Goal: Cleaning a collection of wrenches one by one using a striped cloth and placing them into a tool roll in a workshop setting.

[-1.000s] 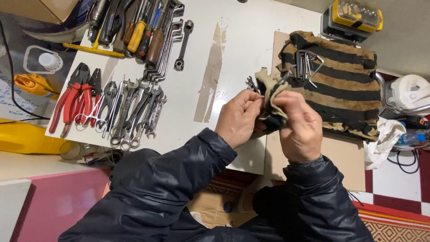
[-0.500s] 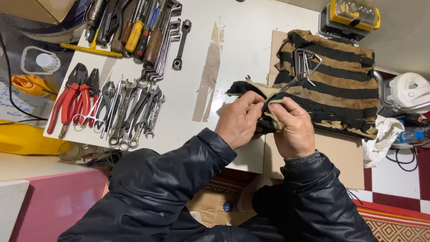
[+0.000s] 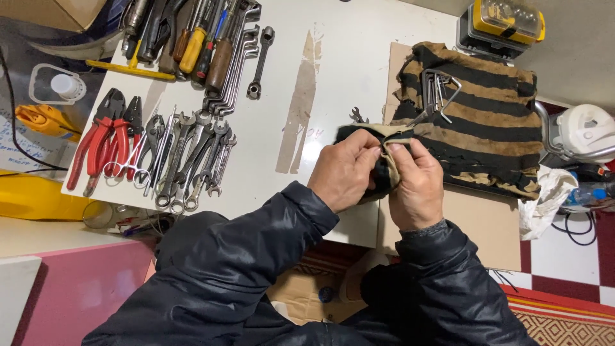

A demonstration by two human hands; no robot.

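Observation:
Both hands meet over the near edge of a white table (image 3: 346,70). My left hand (image 3: 344,170) and my right hand (image 3: 416,186) pinch a folded corner of a brown-and-black striped cloth (image 3: 487,122), pulled off the cloth's left side. A small spanner (image 3: 356,116) peeks out just beyond the fold, partly hidden. A bunch of hex keys (image 3: 439,90) lies on top of the cloth, farther away. The cloth rests on a cardboard sheet (image 3: 480,221).
Red-handled pliers (image 3: 96,144) and a row of spanners (image 3: 189,160) lie at the left of the table. Screwdrivers and long spanners (image 3: 205,45) sit at the far left. A yellow case (image 3: 506,22) stands far right, and a white appliance (image 3: 586,131) at the right edge.
The cloth corner was lifted and bunched between the hands; now it is pressed flatter and stretched leftward. Both hands have dropped slightly toward the table.

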